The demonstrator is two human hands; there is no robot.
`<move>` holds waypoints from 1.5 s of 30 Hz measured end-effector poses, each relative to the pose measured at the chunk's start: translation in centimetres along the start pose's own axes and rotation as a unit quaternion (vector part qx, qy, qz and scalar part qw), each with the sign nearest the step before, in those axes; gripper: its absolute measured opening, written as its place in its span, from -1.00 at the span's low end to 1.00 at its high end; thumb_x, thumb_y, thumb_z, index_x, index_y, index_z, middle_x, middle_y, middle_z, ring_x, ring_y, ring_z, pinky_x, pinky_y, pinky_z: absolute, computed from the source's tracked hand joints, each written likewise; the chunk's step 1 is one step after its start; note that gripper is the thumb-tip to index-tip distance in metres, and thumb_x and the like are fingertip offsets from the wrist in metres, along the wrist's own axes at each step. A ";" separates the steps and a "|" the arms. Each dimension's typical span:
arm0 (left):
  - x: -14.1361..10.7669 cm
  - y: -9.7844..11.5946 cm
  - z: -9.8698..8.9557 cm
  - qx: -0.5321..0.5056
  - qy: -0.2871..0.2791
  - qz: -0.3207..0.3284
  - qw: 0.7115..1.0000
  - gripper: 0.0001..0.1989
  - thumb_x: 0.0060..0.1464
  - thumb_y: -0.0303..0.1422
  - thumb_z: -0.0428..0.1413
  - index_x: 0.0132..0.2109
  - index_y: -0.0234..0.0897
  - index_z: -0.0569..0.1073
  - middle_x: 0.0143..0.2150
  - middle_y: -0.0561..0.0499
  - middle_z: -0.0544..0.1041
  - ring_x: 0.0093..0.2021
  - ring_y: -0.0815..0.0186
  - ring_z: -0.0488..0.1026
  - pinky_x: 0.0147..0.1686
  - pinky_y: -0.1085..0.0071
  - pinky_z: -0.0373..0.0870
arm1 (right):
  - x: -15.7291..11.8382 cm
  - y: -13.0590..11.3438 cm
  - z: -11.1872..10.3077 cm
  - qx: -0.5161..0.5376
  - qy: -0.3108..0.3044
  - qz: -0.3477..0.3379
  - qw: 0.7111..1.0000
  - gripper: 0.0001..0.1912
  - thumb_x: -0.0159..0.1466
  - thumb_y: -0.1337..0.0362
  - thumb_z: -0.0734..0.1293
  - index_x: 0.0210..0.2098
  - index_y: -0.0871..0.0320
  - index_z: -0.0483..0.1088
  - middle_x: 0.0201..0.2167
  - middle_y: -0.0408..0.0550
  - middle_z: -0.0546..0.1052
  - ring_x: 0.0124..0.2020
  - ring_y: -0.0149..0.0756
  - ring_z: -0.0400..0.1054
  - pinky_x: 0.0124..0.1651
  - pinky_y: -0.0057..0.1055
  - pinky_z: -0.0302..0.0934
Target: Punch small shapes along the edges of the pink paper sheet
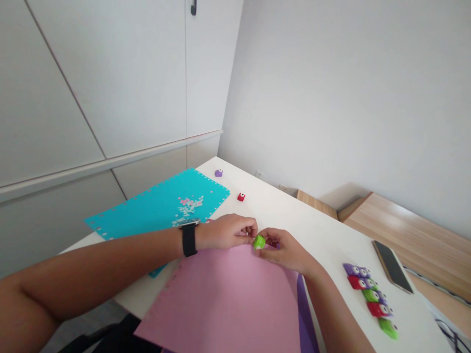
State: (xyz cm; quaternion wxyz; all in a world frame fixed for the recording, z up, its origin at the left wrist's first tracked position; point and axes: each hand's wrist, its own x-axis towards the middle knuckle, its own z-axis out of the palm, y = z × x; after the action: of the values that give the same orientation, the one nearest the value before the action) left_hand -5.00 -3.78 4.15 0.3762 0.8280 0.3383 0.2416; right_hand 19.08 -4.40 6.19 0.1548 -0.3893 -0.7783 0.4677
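Observation:
My left hand (224,233), with a black wristwatch (189,239), and my right hand (285,250) meet above a pink paper sheet (221,299). Between their fingertips is a small green craft punch (259,242), partly hidden by my fingers. A purple sheet (307,318) lies under the pink one's right edge. Farther off lies a teal sheet (158,206) with a punched border and pink and white paper bits (189,205) on it. Beyond it stand a red craft punch (241,196) and a purple craft punch (218,172).
On the white table (294,218), a row of several green, red and purple craft punches (370,294) stands at the right, next to a black smartphone (392,267). A wooden surface (412,230) lies beyond the table's right edge. A grey wall (331,98) rises behind.

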 end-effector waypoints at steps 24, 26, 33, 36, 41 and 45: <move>0.0 -0.4 0.0 0.033 0.011 0.020 0.999 -0.90 0.24 -0.29 0.14 -0.20 -0.21 0.42 -0.37 0.13 0.47 -0.37 0.38 0.38 -0.40 0.52 0.11 | 0.5 1.7 2.1 -0.033 0.026 -0.018 0.999 -0.82 0.30 0.21 0.33 -0.16 0.14 0.46 -0.35 -0.15 0.45 -0.36 -0.37 0.23 -0.31 -0.45 0.09; 0.0 -0.4 0.0 0.033 0.010 0.024 0.999 -0.90 0.24 -0.29 0.13 -0.20 -0.21 0.42 -0.38 0.13 0.46 -0.38 0.38 0.37 -0.41 0.51 0.11 | 0.6 1.7 2.3 -0.039 0.036 -0.019 0.998 -0.83 0.30 0.20 0.33 -0.18 0.14 0.46 -0.35 -0.14 0.46 -0.35 -0.36 0.24 -0.30 -0.45 0.10; 0.2 -0.6 0.0 0.020 0.001 0.025 0.999 -0.88 0.23 -0.26 0.12 -0.22 -0.21 0.42 -0.42 0.13 0.42 -0.41 0.38 0.34 -0.41 0.50 0.10 | 0.5 1.8 2.8 -0.045 0.058 -0.015 0.997 -0.83 0.31 0.19 0.31 -0.17 0.12 0.46 -0.32 -0.13 0.49 -0.31 -0.33 0.28 -0.25 -0.43 0.14; 0.2 -0.8 -0.1 0.013 0.001 0.019 1.000 -0.86 0.23 -0.25 0.13 -0.22 -0.22 0.43 -0.41 0.12 0.43 -0.41 0.39 0.34 -0.41 0.50 0.10 | 0.5 2.0 3.2 -0.043 0.069 -0.017 0.997 -0.84 0.32 0.20 0.30 -0.18 0.11 0.46 -0.31 -0.13 0.49 -0.32 -0.33 0.28 -0.25 -0.43 0.15; 0.3 -0.9 -0.3 0.010 0.004 0.009 1.000 -0.84 0.23 -0.23 0.13 -0.21 -0.22 0.43 -0.39 0.12 0.46 -0.40 0.39 0.36 -0.40 0.50 0.12 | 0.6 2.0 3.4 -0.037 0.088 -0.024 0.995 -0.84 0.33 0.20 0.29 -0.18 0.11 0.46 -0.32 -0.14 0.50 -0.32 -0.33 0.30 -0.24 -0.43 0.16; 0.3 -0.8 -0.3 0.012 0.016 0.008 1.000 -0.84 0.22 -0.23 0.15 -0.17 -0.22 0.44 -0.35 0.10 0.50 -0.35 0.37 0.41 -0.37 0.51 0.17 | 0.5 1.8 2.7 -0.012 0.067 -0.015 0.998 -0.79 0.33 0.14 0.32 -0.14 0.12 0.48 -0.28 -0.12 0.52 -0.27 -0.31 0.34 -0.20 -0.41 0.19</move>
State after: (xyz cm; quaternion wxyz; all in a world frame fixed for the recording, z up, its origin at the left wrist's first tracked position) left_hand -5.31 -3.01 3.74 0.3584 0.8314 0.3406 0.2536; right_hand 17.96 -5.22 3.22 0.2088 -0.4101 -0.7776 0.4284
